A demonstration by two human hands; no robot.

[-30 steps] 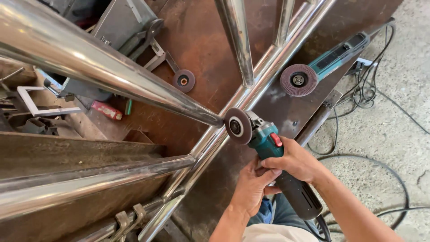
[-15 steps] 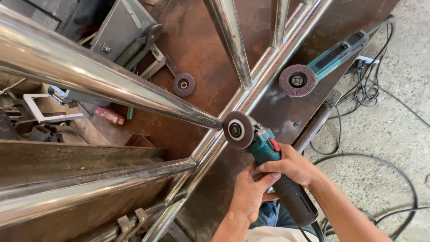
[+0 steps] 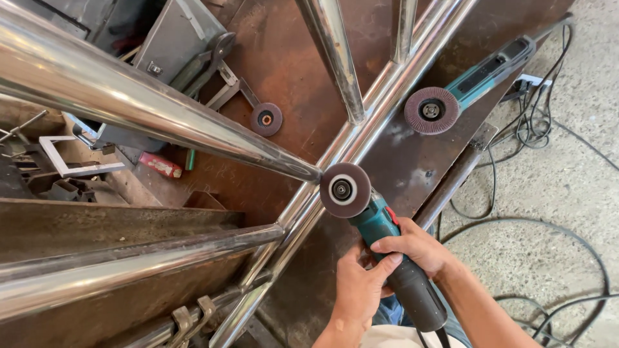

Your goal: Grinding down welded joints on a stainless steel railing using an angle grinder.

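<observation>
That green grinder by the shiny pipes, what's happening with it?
A person holds a green angle grinder with both hands: the right hand wraps over its body, the left hand steadies it from below. Its flap disc sits right at the joint where a polished steel tube meets the long rail. A second grinder lies idle on the rusty steel table.

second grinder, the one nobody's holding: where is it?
In the head view, upper right: the idle angle grinder lies on the rusty steel table, its flap disc just right of the long steel tube, near the cables.
</observation>
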